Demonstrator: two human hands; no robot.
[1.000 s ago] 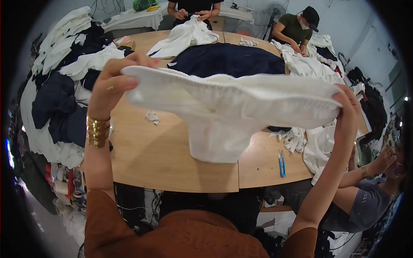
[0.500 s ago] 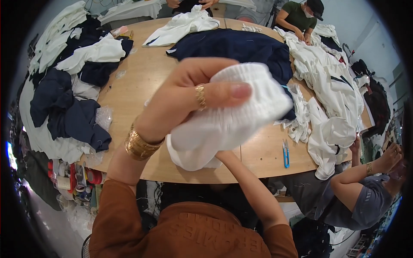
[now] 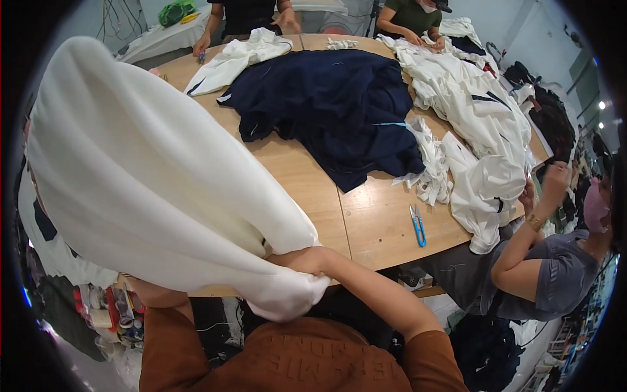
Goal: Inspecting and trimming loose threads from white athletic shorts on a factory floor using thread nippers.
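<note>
A white garment [image 3: 150,150] is stretched up and to the left in front of me, its broad part raised high above the table's left side. My right hand [image 3: 302,260] is closed on the gathered lower end near the table's front edge, partly tucked into the fabric. My left forearm [image 3: 157,294] goes up behind the cloth. My left hand is almost wholly covered by the raised end it holds up; its fingers are hidden. Beyond the garment, a large navy garment [image 3: 320,91] lies spread on the wooden table [image 3: 372,225].
Blue-handled thread snips [image 3: 418,227] lie right of my right hand, with white fabric strips [image 3: 432,166] behind them. White garments [image 3: 470,98] cover the table's right side. One person [image 3: 548,261] sits at right; two others work across the table. A smaller white garment [image 3: 241,52] lies far left.
My left hand has swung from the middle to the far left, spreading the white garment out. My right hand has come into sight gripping its lower end. The view has shifted slightly.
</note>
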